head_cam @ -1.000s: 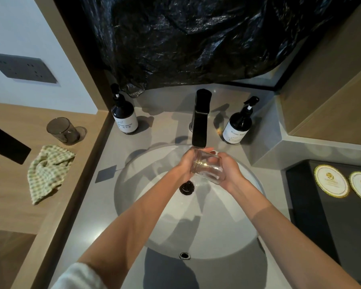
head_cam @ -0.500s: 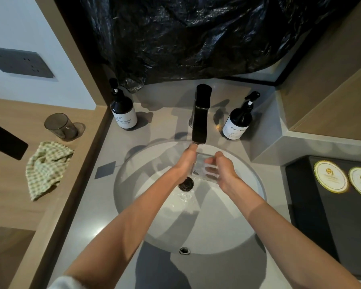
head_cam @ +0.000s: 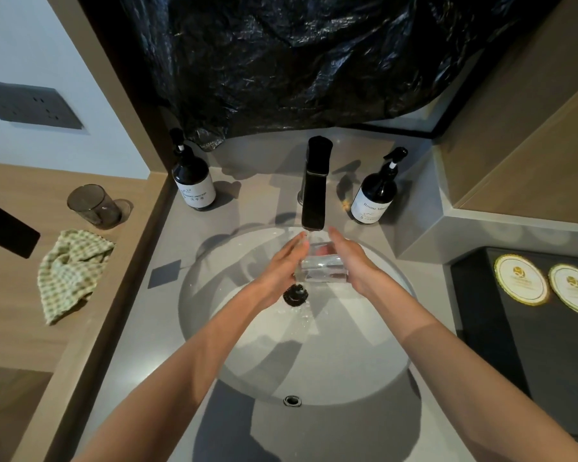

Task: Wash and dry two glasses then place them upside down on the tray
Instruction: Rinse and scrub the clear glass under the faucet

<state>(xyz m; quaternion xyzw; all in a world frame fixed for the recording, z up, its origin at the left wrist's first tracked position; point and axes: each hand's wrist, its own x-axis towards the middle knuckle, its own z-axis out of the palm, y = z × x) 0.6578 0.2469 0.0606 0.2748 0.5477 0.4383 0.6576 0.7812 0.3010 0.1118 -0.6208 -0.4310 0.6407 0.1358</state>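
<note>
Glass (head_cam: pixel 322 270) levelled under faucet (head_cam: pixel 314 188) (clear, thick-based, wet).

left hand (head_cam: pixel 282 268): fingers straight, palm inward | right hand (head_cam: pixel 356 265): holds glass (head_cam: pixel 321 271) | forearms converging
</note>
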